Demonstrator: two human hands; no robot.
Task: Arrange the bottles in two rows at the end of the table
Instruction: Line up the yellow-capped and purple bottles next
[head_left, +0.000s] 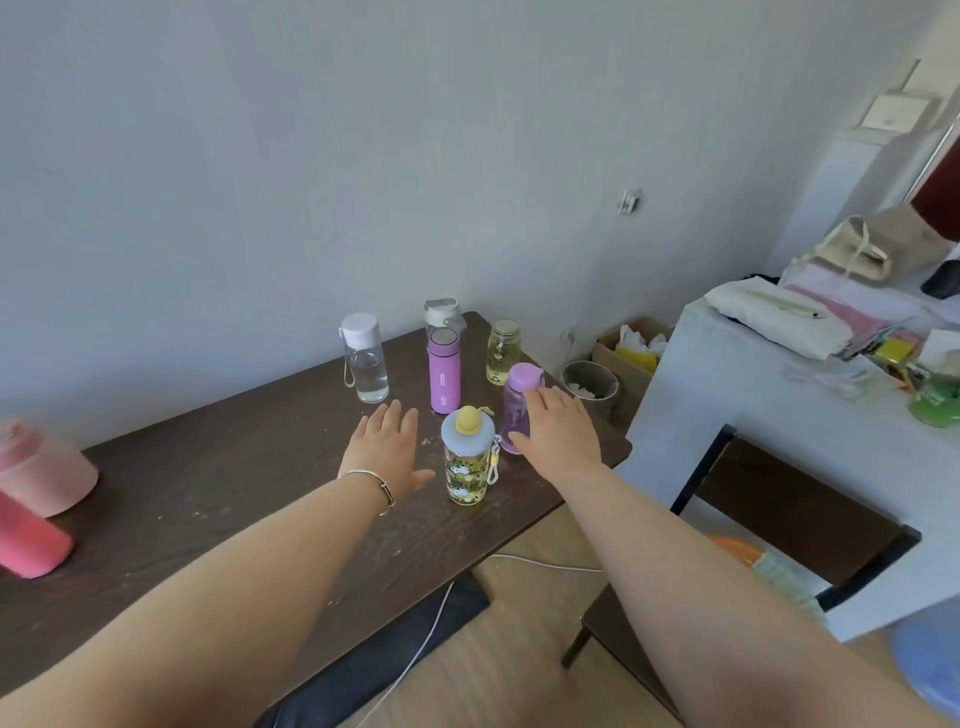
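Observation:
Several bottles stand at the far right end of the dark wooden table (218, 499). At the back are a clear bottle with a white cap (365, 358), a clear bottle with a grey-white lid (440, 310) and a yellow glass bottle with a metal lid (503, 351). A pink-purple flask (444, 371) stands in front of the grey-lidded one. My right hand (561, 434) wraps the translucent purple bottle (517, 397) near the table's right edge. A cartoon-printed bottle with a yellow cap (466, 460) stands nearest me. Just left of it, my left hand (387, 449) is open with fingers spread.
Two pink bottles (31, 499) sit blurred at the table's left end. Right of the table are a waste bin (589, 384), a cardboard box (631, 345), a cluttered grey counter (769, 415) and a dark chair (789, 514). A white cable (415, 649) runs over the floor.

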